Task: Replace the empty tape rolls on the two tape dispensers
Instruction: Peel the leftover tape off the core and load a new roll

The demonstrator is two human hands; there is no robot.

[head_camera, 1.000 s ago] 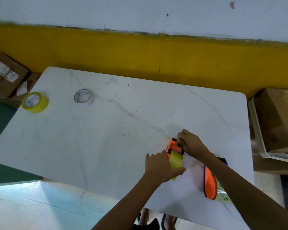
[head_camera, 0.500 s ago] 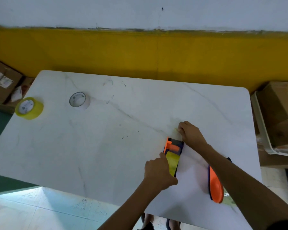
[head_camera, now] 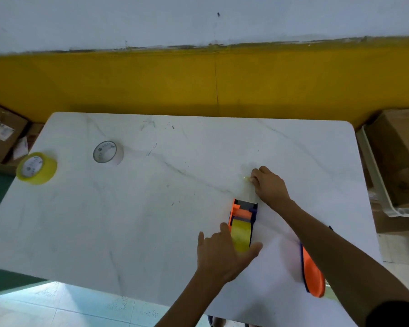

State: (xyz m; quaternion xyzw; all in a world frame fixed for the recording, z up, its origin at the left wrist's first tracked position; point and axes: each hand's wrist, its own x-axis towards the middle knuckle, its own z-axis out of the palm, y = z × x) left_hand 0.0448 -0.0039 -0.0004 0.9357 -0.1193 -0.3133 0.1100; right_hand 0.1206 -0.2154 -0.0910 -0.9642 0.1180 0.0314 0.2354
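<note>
Dispenser (head_camera: 244, 210) at 5 o'clock on table (head_camera: 139, 220), yellow roll (head_camera: 240, 233) loaded. Left hand (head_camera: 219, 254) spread open over it; right hand (head_camera: 269, 186) pinches what looks like the tape end (head_camera: 246, 178) at 12 o'clock. Risk: the unclamped dispenser slides and the tape sticks down.

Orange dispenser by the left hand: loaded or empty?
Loaded. A yellow tape roll sits in the orange dispenser, against the left hand; the right hand seems to pinch the tape end.

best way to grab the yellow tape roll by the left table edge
Come from above and pinch across the outer wall of the yellow tape roll. It lies flat with its round face up, so opposite sides of the wall are free.
</note>
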